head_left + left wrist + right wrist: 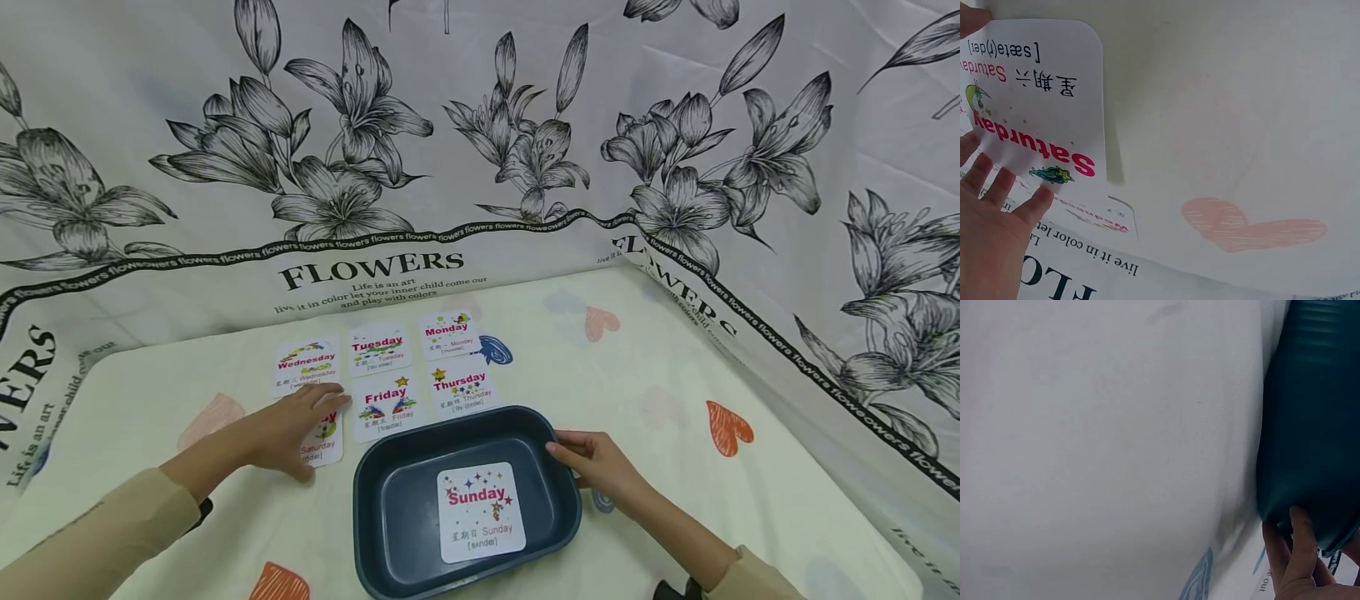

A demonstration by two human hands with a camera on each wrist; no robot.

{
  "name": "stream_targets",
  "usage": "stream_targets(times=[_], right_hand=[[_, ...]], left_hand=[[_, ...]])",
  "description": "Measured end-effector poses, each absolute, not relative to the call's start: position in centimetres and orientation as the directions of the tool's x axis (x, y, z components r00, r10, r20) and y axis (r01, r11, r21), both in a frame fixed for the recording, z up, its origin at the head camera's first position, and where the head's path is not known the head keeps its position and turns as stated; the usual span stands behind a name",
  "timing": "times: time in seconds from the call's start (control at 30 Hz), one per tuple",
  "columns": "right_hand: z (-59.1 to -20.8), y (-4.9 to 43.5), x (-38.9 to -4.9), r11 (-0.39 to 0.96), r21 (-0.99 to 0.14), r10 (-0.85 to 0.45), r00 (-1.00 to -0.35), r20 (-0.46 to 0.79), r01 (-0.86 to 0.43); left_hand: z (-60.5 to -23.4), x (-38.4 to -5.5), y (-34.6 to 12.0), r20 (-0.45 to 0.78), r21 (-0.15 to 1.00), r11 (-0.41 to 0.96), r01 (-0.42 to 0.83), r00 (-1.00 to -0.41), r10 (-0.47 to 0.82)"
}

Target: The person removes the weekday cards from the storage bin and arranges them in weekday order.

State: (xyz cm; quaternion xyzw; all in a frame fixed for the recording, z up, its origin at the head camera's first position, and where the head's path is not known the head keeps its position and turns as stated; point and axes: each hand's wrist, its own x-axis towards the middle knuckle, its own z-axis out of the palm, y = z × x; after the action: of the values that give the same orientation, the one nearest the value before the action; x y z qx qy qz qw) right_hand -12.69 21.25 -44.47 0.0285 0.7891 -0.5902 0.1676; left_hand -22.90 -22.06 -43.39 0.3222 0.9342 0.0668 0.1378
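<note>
My left hand (pixel 296 429) spans the Saturday card (pixel 1041 100), with its thumb at the card's lower edge and its fingertips at the upper edge. A narrow shadow runs along that card's side in the left wrist view. My right hand (pixel 600 467) grips the right end of a dark blue plastic tray (pixel 390 450), thumb at the rim and fingers against the outer wall. Inside the tray, face up, is the Sunday card (pixel 482 533). Above the Saturday card lies the Wednesday card (pixel 306 364), and to its right is the Friday card (pixel 386 406).
The Tuesday card (pixel 377 348), Monday card (pixel 448 335) and Thursday card (pixel 461 390) lie behind the tray. A pale cloth (pixel 652 358) printed with hearts covers the table. Flower-printed curtains (pixel 465 150) hang along the back and right side.
</note>
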Motion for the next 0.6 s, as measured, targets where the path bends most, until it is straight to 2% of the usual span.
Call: stream_targets(times=[0.2, 0.6], right_hand=[[-44.62, 21.3, -12.72, 0.301, -0.923, -0.158, -0.941, -0.298, 0.241], [-44.8, 21.42, -12.73, 0.288, -0.926, -0.169, -0.939, -0.301, 0.245]], left_hand=[[-43.46, -23.46, -22.21, -0.232, 0.244, 0.776, 0.581, -0.742, 0.629], [-43.42, -23.95, -21.72, -0.296, 0.34, 0.802, 0.492, -0.753, 0.587]])
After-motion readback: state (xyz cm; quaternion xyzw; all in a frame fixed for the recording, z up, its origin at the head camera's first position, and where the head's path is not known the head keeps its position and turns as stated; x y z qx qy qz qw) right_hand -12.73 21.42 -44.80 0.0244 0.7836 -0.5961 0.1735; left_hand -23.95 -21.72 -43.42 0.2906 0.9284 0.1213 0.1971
